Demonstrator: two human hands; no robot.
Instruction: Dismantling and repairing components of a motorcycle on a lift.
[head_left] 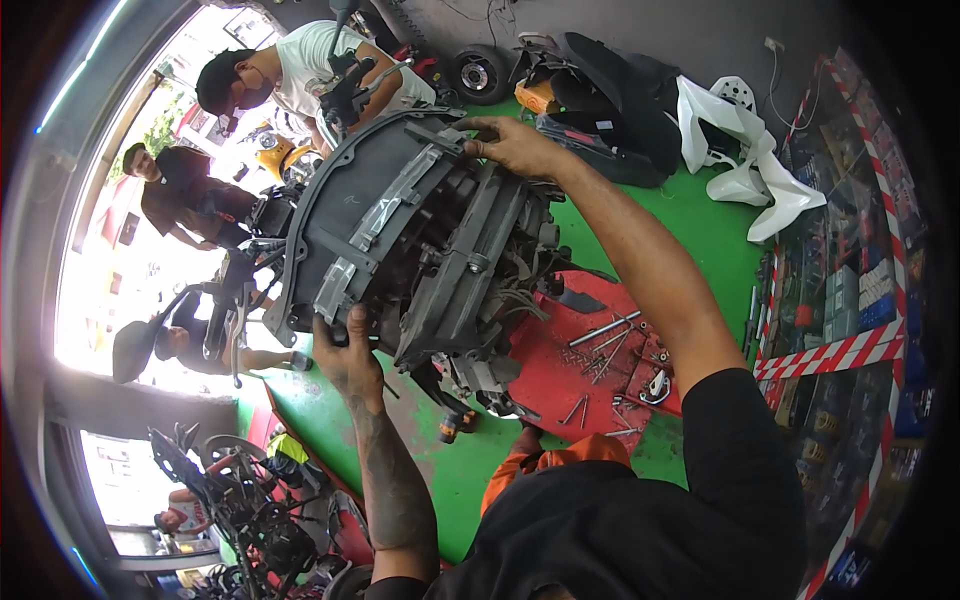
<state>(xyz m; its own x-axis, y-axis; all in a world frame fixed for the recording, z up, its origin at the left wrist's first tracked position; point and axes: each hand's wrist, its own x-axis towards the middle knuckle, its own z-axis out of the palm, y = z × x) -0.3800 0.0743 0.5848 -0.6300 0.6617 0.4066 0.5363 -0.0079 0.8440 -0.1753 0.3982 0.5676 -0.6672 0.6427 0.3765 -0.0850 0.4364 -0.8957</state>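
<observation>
A large grey plastic scooter body panel (pixel 360 220) with ribs and a metal bracket is held up in front of me, over the stripped scooter frame and wiring (pixel 480 330). My left hand (pixel 345 355) grips the panel's lower edge, thumb over the rim. My right hand (pixel 512 145) clasps its upper edge, arm stretched out from the lower right. A person in a white shirt (pixel 310 70) stands behind the scooter by the handlebar (pixel 350 85).
A red tool tray (pixel 560 375) with wrenches and sockets lies on the green floor (pixel 700 225). White fairing parts (pixel 750 160) and black panels lie at the back. Shelves edged with red-white tape stand on the right. Other people and motorbikes are at left.
</observation>
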